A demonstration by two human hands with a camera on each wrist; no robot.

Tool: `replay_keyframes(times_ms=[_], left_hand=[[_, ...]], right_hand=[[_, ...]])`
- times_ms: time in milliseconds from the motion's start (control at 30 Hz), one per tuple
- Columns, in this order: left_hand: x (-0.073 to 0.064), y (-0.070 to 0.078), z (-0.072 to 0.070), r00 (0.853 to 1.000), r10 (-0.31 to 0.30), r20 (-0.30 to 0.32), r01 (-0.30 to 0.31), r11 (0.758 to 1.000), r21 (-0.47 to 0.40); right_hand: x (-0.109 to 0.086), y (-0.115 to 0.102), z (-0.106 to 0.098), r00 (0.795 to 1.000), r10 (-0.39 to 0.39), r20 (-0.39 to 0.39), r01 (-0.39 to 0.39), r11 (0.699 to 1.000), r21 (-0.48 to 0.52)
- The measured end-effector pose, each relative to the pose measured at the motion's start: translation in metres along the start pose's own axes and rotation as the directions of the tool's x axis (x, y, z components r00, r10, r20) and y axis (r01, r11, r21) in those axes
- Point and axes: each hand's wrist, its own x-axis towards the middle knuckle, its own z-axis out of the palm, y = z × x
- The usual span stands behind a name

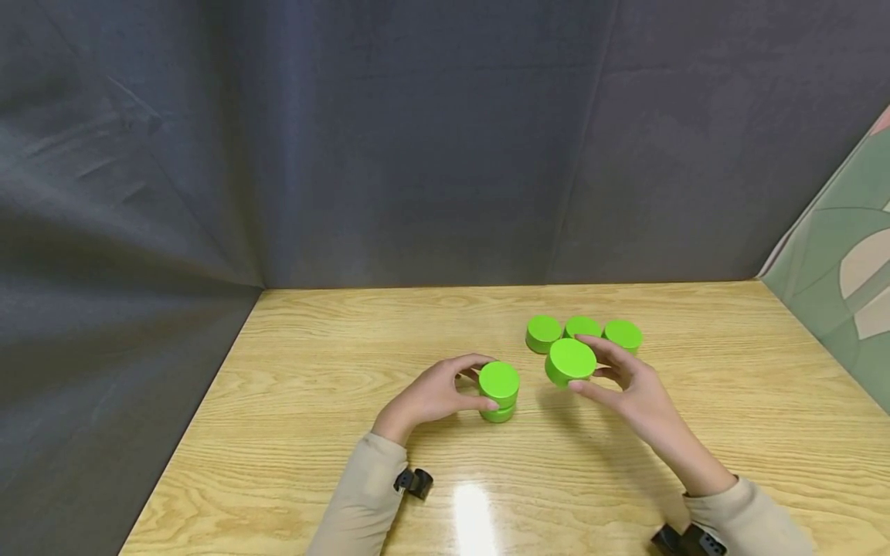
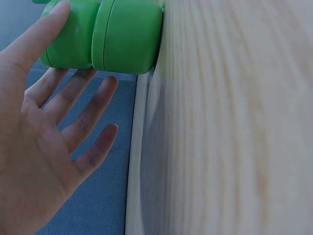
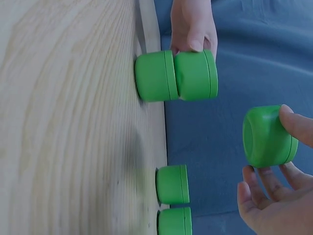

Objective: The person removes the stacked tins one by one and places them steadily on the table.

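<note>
Two small green lidded jars stand stacked on the table, the lower jar (image 3: 152, 77) on the wood and the upper jar (image 3: 194, 76) on its top. My left hand (image 1: 438, 392) grips the upper jar from the left, thumb in front and fingers behind. To the right of the stack, my right hand (image 1: 636, 390) pinches another green jar (image 1: 570, 361) between thumb and fingers. This held jar (image 3: 268, 137) hangs in the air, apart from the stack, and its underside shows in the right wrist view. The left hand's lower fingers (image 2: 93, 117) spread free of the jars.
Behind the right hand, a row of green jars stands on the wooden table (image 1: 313, 347): a left one (image 1: 543, 333), a partly hidden middle one (image 1: 582, 326) and a right one (image 1: 623, 334). Dark cloth (image 1: 417, 154) hangs along the table's back and left edges; a patterned panel (image 1: 841, 255) borders the right.
</note>
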Motion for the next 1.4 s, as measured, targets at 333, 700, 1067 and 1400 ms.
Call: replay_keyframes(times_ms=[333, 700, 1067, 1400], left_hand=[[0.0, 0.0, 0.001, 1.0, -0.01, 0.003, 0.01, 1.0, -0.006], [-0.001, 0.001, 0.0, 1.0, -0.023, 0.003, 0.023, 1.0, -0.005], [-0.001, 0.001, 0.001, 0.999, -0.034, -0.003, 0.034, 0.999, 0.002], [-0.002, 0.004, 0.0, 0.999, -0.042, -0.001, 0.042, 0.999, -0.008]], right_hand=[[-0.003, 0.009, -0.013, 0.999, 0.015, -0.033, -0.015, 1.0, 0.0], [-0.005, 0.017, -0.031, 0.998, 0.004, -0.067, -0.003, 1.0, 0.015], [-0.008, 0.021, -0.047, 0.996, 0.02, -0.087, -0.021, 1.0, -0.004], [-0.011, 0.027, -0.063, 0.992, 0.077, -0.1, -0.081, 0.996, -0.032]])
